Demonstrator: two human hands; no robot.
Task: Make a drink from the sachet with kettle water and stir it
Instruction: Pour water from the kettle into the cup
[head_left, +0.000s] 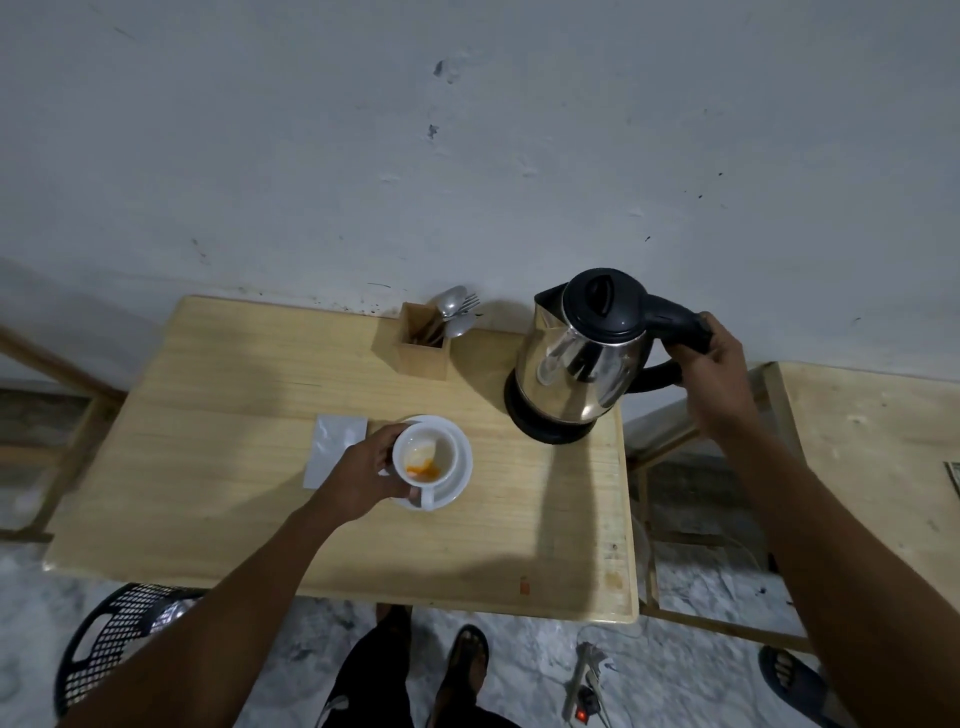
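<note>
Both hands are busy: your right hand (714, 371) grips the handle of the kettle (576, 364) at the table's (208, 364) back right, likely heavy and hot, while your left hand (363, 475) steadies the fragile cup (423, 460) on its saucer (460, 467).

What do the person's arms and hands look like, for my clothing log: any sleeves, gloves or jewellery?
Both forearms are bare as far as the frame shows: no sleeves, no gloves. The left hand and right hand show no watch, bracelet or ring on their visible sides.
</note>
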